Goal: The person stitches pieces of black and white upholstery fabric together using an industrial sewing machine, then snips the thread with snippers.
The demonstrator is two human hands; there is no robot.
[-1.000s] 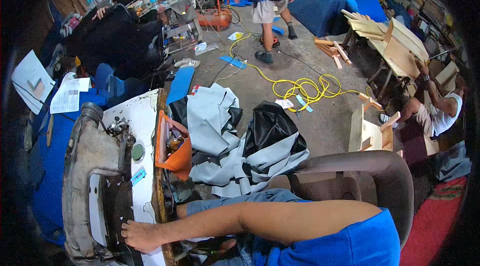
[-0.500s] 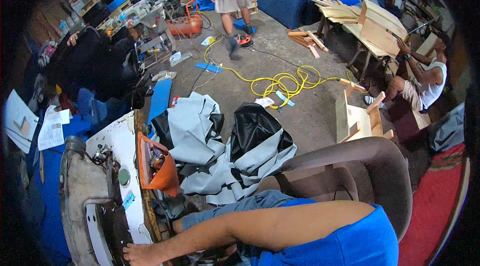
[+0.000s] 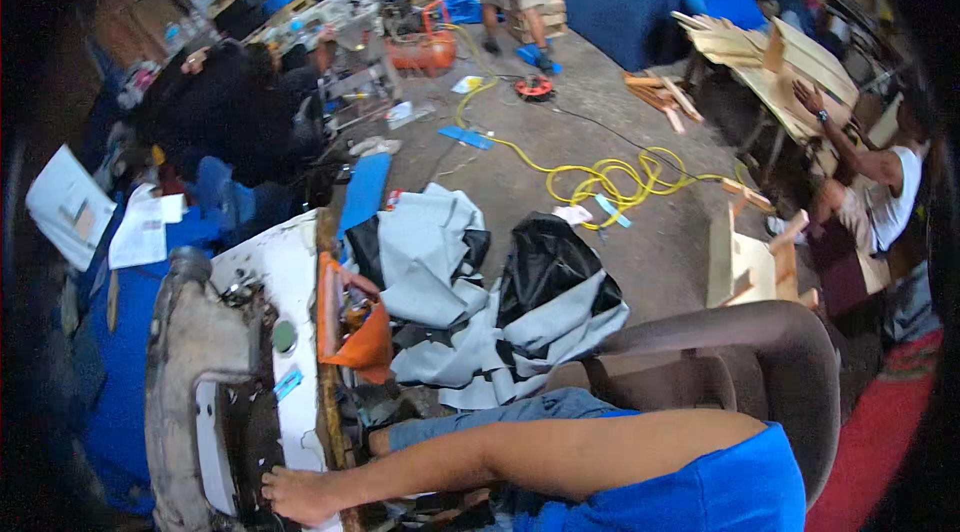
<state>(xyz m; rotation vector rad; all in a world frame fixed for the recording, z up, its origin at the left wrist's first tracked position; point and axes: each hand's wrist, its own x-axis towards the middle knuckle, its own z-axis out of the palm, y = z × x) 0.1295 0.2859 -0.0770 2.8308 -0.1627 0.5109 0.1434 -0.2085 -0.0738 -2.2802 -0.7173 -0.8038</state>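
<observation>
My right hand rests at the edge of a worn white tabletop, holding nothing that I can see. Its fingers lie slightly apart, at the dark gap beside a grimy beige sewing machine. On the tabletop, just past the hand, are a small light-blue item and a green round disc. An orange pouch with small things inside hangs at the table's side. My left hand is out of view.
Grey and black sheet material lies heaped on the floor beside the table. A brown armchair stands close behind my arm. Beyond are a coiled yellow hose, a wooden frame and a seated person at a board-covered table.
The whole view has shifted, so the scene sits farther right. The walking person at the back has moved farther off. The seated person's hand now shows spread against the board. My right hand stays on the tabletop.
</observation>
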